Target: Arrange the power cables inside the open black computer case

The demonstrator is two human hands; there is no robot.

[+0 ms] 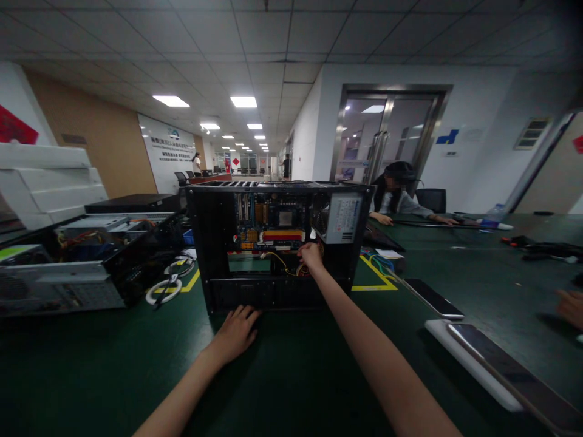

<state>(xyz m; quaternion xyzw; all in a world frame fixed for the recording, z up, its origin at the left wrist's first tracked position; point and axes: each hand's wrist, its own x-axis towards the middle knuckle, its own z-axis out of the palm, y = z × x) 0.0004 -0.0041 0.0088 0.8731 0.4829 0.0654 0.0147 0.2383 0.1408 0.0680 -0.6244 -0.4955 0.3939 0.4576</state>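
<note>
A black computer case (262, 294) stands upright in front of me with its side open. Inside are the motherboard (285, 206), with orange and red memory slots, and the silver power supply (342, 217) at upper right. My right hand (311, 256) reaches into the case below the motherboard's right end, fingers pinched together. Loose power cables (300, 269) lie right by those fingers; what is between them is too small to make out. A thin yellow cable (277, 257) with a white plug extends left of it. My left hand (237, 331) lies on the table, fingers spread, touching the case's lower edge.
On the left lies another opened computer case (68, 279), beside a coiled white cable (164, 292). To the right are a phone (433, 297), a white box-like item (473, 364) with another phone on it, and several cables. A person (396, 191) sits behind; another hand (571, 308) shows at far right.
</note>
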